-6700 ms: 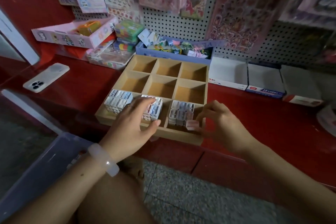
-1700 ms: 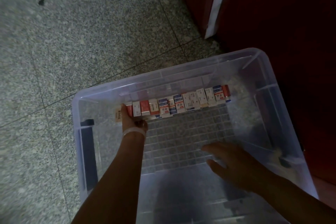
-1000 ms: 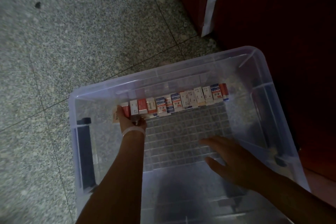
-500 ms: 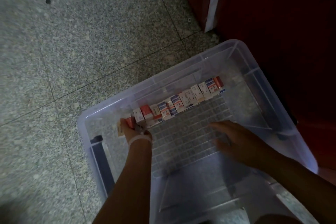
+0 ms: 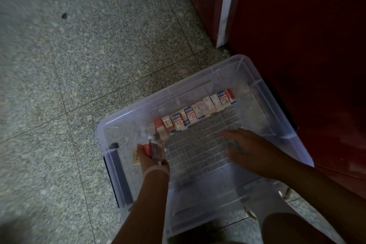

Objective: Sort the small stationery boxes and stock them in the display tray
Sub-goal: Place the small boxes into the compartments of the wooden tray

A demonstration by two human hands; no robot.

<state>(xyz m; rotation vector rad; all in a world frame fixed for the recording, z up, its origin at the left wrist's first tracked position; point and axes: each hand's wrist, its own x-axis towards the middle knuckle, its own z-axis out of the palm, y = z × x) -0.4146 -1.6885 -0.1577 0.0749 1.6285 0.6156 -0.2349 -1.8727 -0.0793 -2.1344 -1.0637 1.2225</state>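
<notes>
Sitting on speckled floor (image 5: pixel 79 65) beside red cabinet (image 5: pixel 297 45): clear bin (image 5: pixel 281 134), row of small boxes (image 5: pixel 198 113) lining its far wall. Left hand (image 5: pixel 152 154) gripping a few boxes; right hand (image 5: pixel 251 150) hovering flat, holding nothing. Risking dropped boxes — loose, overfull grip.

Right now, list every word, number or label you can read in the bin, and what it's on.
No text is readable.
Row of small boxes in the clear bin: red and blue printing, too small and blurred.
Boxes gripped in the left hand: printing blurred.
</notes>
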